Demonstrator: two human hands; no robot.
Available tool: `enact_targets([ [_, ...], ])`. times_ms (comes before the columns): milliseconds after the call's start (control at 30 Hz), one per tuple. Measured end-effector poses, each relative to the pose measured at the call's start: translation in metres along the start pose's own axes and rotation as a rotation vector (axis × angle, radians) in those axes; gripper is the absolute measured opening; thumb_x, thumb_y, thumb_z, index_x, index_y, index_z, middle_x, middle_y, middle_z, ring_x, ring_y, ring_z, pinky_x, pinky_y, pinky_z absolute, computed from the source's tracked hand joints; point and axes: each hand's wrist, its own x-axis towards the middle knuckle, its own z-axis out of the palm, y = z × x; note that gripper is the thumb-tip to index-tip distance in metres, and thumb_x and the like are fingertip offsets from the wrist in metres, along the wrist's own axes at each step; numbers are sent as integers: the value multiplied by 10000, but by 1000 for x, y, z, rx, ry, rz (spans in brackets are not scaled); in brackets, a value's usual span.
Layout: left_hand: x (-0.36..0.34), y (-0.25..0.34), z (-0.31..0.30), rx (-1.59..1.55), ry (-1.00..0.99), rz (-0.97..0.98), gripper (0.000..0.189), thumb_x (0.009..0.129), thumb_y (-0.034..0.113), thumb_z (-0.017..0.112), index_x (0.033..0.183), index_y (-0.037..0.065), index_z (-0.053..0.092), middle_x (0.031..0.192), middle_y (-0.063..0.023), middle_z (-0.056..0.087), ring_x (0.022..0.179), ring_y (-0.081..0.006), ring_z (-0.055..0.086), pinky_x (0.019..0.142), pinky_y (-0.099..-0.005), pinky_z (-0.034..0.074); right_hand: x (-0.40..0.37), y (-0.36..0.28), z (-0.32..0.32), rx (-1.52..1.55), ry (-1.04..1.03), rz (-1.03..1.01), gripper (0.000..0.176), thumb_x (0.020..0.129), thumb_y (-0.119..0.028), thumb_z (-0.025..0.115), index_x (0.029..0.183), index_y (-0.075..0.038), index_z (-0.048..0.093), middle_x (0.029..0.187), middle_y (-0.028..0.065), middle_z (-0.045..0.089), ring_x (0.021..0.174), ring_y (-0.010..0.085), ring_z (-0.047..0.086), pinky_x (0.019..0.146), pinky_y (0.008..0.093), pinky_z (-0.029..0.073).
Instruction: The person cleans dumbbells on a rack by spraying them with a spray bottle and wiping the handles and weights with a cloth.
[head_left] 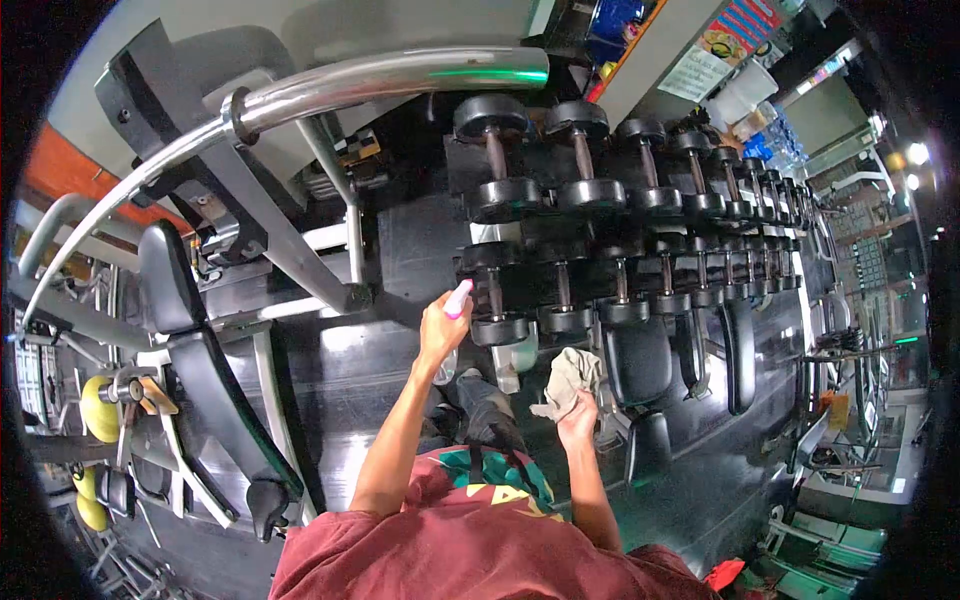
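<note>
My left hand [440, 328] is wrapped round a spray bottle [459, 299] with a pink and white head. Part of its clear body shows below my wrist. The bottle's head points at the near end of the lower row of black dumbbells [500, 331], close beside the first one. My right hand [577, 415] grips a crumpled beige cloth [574, 376], held in front of the rack and apart from the dumbbells. Above, a second row of dumbbells [503, 197] lies on the upper tier.
To the left stands a bench machine with a black padded seat [225, 385] and a curved chrome bar [390, 75]. Black bench pads [638, 362] stand beside the rack on the right. Dark floor [345, 400] shows around my feet. Yellow weight plates [98, 408] hang at far left.
</note>
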Motion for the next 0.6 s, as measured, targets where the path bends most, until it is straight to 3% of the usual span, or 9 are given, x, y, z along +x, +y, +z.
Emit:
enact_targets([
  [67, 5, 1, 3, 93, -19, -38, 326, 821, 239, 627, 1053, 10, 629, 905, -168, 671, 875, -213, 648, 763, -311, 479, -4, 3, -4, 5, 39, -6, 393, 800, -216, 510, 1161, -64, 538, 1174, 63, 585, 1084, 230, 554, 923, 394, 429],
  [100, 7, -2, 7, 67, 37, 20, 289, 806, 294, 602, 966, 59, 650, 849, -227, 645, 872, -385, 622, 732, -426, 487, -7, 4, -5, 18, 38, -13, 396, 804, -216, 505, 1167, -63, 534, 1175, 62, 584, 1081, 232, 556, 917, 398, 433],
  [400, 18, -10, 34, 152, 12, -133, 271, 807, 285, 600, 958, 64, 647, 841, -226, 642, 863, -393, 617, 723, -435, 489, -13, -18, -34, 57, 25, 45, 436, 823, -233, 497, 1231, -81, 489, 1198, 61, 570, 1085, 253, 552, 869, 420, 467],
  [533, 18, -4, 49, 190, 91, -17, 260, 801, 277, 604, 944, 62, 645, 831, -225, 640, 854, -392, 616, 714, -430, 490, -7, -44, -30, 64, -36, 51, 457, 832, -260, 542, 1253, -94, 470, 1221, 58, 554, 1094, 244, 546, 874, 425, 463],
  [567, 16, -3, 54, 213, 103, -77, 255, 792, 187, 627, 992, 30, 643, 865, -142, 672, 819, -239, 658, 718, -341, 494, 1, -52, -30, 62, -39, 70, 467, 834, -269, 558, 1257, -94, 465, 1227, 58, 550, 1097, 239, 545, 876, 424, 462],
  [600, 16, -7, 60, 214, 114, -79, 255, 792, 187, 627, 992, 30, 643, 865, -142, 672, 819, -239, 658, 718, -341, 494, 11, -57, -33, 47, -70, 111, 467, 836, -269, 573, 1257, -96, 466, 1223, 60, 549, 1103, 232, 540, 890, 425, 455],
])
